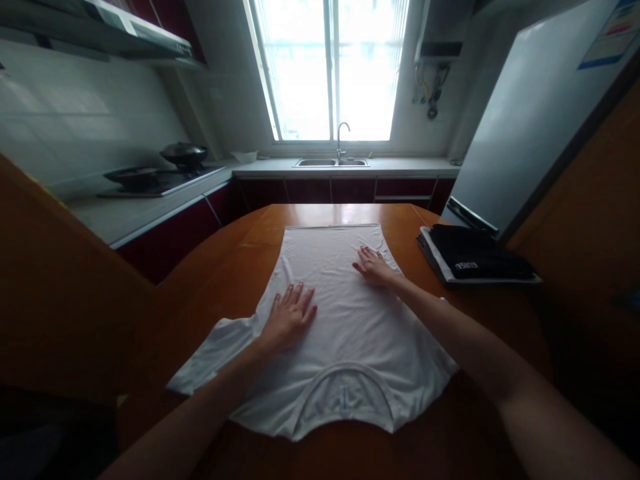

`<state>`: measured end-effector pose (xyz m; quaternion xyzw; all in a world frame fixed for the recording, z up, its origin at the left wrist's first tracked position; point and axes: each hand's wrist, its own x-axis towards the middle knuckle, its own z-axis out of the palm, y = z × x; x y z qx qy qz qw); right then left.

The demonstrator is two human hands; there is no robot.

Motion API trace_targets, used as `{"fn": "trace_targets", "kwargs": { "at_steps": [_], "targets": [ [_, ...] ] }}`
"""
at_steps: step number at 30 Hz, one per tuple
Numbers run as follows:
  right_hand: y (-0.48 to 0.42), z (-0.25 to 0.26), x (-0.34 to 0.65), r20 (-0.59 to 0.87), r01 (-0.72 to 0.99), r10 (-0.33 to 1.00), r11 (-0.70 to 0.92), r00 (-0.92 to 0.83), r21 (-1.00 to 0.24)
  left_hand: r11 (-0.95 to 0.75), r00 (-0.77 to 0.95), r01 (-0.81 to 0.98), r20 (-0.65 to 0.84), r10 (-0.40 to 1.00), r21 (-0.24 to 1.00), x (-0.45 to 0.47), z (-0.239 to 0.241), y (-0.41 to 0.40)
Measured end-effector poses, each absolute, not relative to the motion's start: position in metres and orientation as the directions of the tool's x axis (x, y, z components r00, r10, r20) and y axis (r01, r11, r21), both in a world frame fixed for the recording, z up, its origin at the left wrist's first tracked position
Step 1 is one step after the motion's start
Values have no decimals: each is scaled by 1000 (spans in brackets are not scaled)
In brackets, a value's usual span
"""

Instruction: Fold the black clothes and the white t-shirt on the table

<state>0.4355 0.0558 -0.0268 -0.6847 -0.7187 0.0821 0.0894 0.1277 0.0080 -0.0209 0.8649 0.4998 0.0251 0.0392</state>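
Note:
A white T-shirt (340, 293) lies spread out on the wooden table, its neckline toward me and its hem at the far side. My left hand (289, 316) rests flat on the left part of the shirt's body, fingers spread. Farther off, my right hand (373, 267) lies on the right side near the hem, its fingers also stretched out. The left sleeve sticks out to the side, while my right forearm partly covers the other sleeve. Small wrinkles run across the fabric.
On the right of the round table (220, 260) sits a stack of folded dark and white clothes (475, 253), close to a fridge (530, 113). Beyond are a counter with a sink (320, 163) and faucet (340, 137). A covered pan (184, 155) stands on the stove at left.

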Motion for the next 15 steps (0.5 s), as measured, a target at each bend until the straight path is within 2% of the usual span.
{"fn": "trace_targets", "kwargs": {
  "at_steps": [5, 12, 15],
  "targets": [
    [109, -34, 485, -57, 975, 994, -105, 96, -197, -491, 491, 866, 29, 871, 92, 126, -28, 10],
    [163, -39, 537, -57, 973, 985, -169, 161, -158, -502, 497, 860, 80, 864, 89, 121, -38, 10],
    [186, -38, 541, -32, 955, 968, -249, 247, -163, -518, 509, 850, 103, 855, 93, 119, -42, 10]
  ]
}}
